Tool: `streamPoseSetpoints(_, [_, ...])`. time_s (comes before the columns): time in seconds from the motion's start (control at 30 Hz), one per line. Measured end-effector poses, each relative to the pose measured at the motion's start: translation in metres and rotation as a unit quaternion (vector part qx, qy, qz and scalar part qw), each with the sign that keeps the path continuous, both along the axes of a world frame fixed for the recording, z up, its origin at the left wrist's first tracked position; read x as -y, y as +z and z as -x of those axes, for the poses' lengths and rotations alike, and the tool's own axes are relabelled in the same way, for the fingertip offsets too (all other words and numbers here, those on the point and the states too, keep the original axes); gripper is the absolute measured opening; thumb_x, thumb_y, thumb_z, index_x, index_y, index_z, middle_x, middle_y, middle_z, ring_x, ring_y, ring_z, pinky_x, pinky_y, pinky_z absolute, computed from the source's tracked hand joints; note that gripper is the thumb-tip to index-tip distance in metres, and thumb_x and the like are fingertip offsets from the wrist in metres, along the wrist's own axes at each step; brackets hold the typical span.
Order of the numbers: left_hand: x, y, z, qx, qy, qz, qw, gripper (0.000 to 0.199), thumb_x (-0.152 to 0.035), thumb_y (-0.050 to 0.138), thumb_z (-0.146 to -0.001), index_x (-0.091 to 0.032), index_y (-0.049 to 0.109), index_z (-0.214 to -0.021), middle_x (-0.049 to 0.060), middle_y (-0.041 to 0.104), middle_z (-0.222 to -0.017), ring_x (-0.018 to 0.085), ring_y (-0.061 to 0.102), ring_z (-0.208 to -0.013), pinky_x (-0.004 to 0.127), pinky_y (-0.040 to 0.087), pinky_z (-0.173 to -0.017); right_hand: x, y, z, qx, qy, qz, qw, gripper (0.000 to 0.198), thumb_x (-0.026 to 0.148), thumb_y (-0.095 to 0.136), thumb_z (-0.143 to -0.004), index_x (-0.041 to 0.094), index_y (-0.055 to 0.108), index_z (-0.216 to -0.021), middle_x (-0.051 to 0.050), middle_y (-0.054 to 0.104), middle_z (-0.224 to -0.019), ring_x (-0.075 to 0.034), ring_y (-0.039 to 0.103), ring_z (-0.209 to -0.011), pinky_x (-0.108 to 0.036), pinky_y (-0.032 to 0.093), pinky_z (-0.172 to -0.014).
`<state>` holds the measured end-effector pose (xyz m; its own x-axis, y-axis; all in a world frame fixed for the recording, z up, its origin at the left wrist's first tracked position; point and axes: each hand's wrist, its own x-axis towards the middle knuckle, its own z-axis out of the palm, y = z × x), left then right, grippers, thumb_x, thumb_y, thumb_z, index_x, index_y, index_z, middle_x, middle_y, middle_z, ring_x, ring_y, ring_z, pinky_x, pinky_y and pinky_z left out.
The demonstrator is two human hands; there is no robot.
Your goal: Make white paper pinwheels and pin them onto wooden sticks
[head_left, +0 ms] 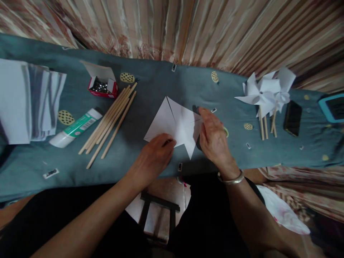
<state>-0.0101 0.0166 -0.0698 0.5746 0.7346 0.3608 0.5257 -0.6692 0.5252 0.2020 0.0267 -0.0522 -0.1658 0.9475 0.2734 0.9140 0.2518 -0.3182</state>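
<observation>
A white paper square (184,125) with slits cut in from its corners lies on the cloth, one flap pointing toward me. My left hand (157,154) has its fingers curled in a pinch at the paper's lower left edge. At the right corner, my right hand (213,138) rests with its fingers stretched out against the paper; a bracelet is on that wrist. Just behind the right hand shows a small yellow-green loop (226,132), mostly hidden, so its kind is unclear.
Wooden sticks (110,122), a glue tube (76,128) and an open red box of metal pins (103,86) lie left, beside stacked paper (16,104). Paper pinwheels (268,91) on sticks, a phone (293,118) and a blue-framed device (333,107) are right. A curtain (161,28) hangs behind.
</observation>
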Motion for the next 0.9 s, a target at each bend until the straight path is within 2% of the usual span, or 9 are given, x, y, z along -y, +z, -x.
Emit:
streamPoseSetpoints(0.2, [-0.003,0.006,0.004,-0.046,-0.011,-0.014,0.999,0.018,-0.010,0.048,-0.094,-0.012,0.064,-0.102,0.011,0.067,-0.102,0.020,0.065,-0.093,0.034,0.059,-0.081,-0.018,0.002,-0.011,0.007,0.019,0.005,1.000,0.043,0.023,0.036,-0.099,0.010,0.054,-0.136,-0.018,0.061,-0.135,-0.028,0.055,-0.130,-0.050,0.045,-0.110])
streamPoseSetpoints(0.43, [-0.017,0.010,0.032,-0.073,0.012,-0.051,0.996,0.022,-0.008,0.050,-0.092,-0.011,0.066,-0.107,0.012,0.067,-0.110,0.024,0.063,-0.099,0.040,0.057,-0.087,-0.004,0.009,-0.017,0.006,0.029,0.001,1.000,0.039,0.026,0.042,-0.099,0.011,0.060,-0.129,-0.016,0.068,-0.125,-0.029,0.062,-0.117,-0.051,0.051,-0.101])
streamPoseSetpoints(0.57, [-0.024,0.015,0.041,-0.068,0.055,-0.068,0.994,0.036,-0.002,0.048,-0.087,-0.016,0.064,-0.115,0.012,0.064,-0.123,0.027,0.059,-0.110,0.045,0.053,-0.093,0.001,0.009,-0.017,-0.005,0.023,-0.006,1.000,0.038,0.024,0.041,-0.098,0.014,0.060,-0.130,-0.014,0.068,-0.127,-0.028,0.061,-0.120,-0.050,0.050,-0.103])
streamPoseSetpoints(0.67, [-0.019,0.021,0.031,-0.049,0.056,-0.084,0.994,0.038,-0.002,0.048,-0.086,-0.016,0.061,-0.118,0.013,0.060,-0.129,0.029,0.056,-0.114,0.048,0.051,-0.095,0.001,0.008,-0.012,-0.017,0.041,0.005,0.999,0.041,0.022,0.039,-0.098,0.011,0.057,-0.134,-0.016,0.065,-0.131,-0.027,0.059,-0.124,-0.047,0.048,-0.106])
streamPoseSetpoints(0.8, [-0.004,0.019,0.007,-0.079,-0.022,-0.098,0.992,0.020,-0.016,0.051,-0.093,-0.015,0.062,-0.109,0.012,0.067,-0.114,0.026,0.059,-0.099,0.041,0.053,-0.079,0.002,0.007,-0.001,-0.019,0.070,0.023,0.997,0.042,0.020,0.036,-0.099,0.010,0.054,-0.136,-0.016,0.063,-0.134,-0.025,0.057,-0.128,-0.046,0.044,-0.110])
streamPoseSetpoints(0.9, [0.002,0.017,-0.001,-0.121,-0.032,-0.103,0.987,0.016,-0.018,0.056,-0.092,-0.013,0.063,-0.105,0.012,0.068,-0.107,0.026,0.060,-0.093,0.040,0.052,-0.075,0.009,0.010,0.005,-0.047,0.065,0.040,0.996,0.039,0.023,0.038,-0.099,0.012,0.057,-0.133,-0.015,0.066,-0.130,-0.025,0.060,-0.123,-0.046,0.047,-0.107])
